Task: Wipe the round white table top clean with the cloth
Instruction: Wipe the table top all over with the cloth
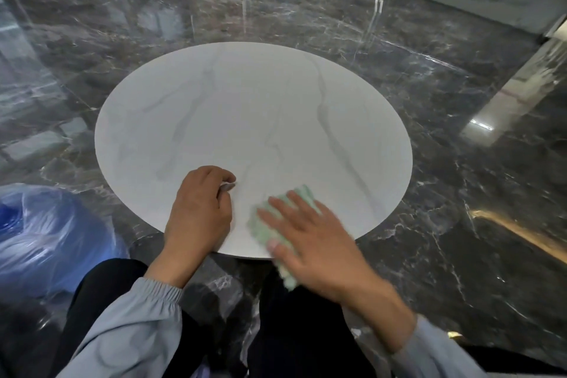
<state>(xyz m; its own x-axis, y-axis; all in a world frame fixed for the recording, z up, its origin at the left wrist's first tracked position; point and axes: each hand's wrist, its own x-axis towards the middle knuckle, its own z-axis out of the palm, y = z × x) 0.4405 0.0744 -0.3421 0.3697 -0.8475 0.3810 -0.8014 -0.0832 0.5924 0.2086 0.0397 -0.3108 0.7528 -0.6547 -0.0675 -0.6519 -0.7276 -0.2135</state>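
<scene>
- My right hand (pixel 319 242) lies flat on the cloth (pixel 302 193), fingers straight and spread. This grip is apart and presses down rather than clamping, which spreads the pressure for wiping.
- The green cloth sits at the near edge of the table (pixel 245 116), right of centre. One corner hangs over the rim, so I judge the stroke is working the edge.
- My left hand (pixel 199 209) rests on the table just left of the cloth, apart from it. Its fingers are loosely curled and I see nothing in them, so it probably braces me as I lean in.
- The rest of the white top, with its grey veins, is bare, and I can make out no dirt on it. How much is already wiped I cannot tell.
- A blue bundle (pixel 46 233) in clear plastic sits on the dark floor (pixel 460 193) to the near left, away from my strokes.
</scene>
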